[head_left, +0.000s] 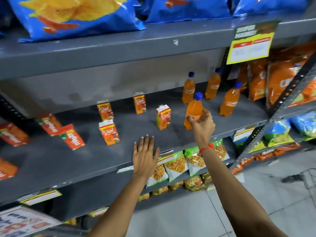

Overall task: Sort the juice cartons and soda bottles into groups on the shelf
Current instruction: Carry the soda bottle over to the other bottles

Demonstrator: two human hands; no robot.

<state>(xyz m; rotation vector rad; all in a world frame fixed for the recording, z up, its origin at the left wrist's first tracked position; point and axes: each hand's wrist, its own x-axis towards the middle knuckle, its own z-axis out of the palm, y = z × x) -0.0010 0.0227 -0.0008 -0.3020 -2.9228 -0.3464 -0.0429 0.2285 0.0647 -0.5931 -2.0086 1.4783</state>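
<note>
1. Orange soda bottle point(193, 111), blue-capped, sits clamped in my right hand point(202, 124), tilted, at the grey shelf point(222, 124).
2. My left hand point(145, 155) lies flat on the shelf's front edge, fingers spread, gripping nothing.
3. I see three more bottles point(229, 100) standing behind, to the right.
4. Four upright juice cartons point(163, 119) stand left of them.

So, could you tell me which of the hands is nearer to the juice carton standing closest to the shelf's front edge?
The left hand. It lies flat on the shelf just right of that juice carton. The right hand is farther right, gripping a soda bottle.
</note>
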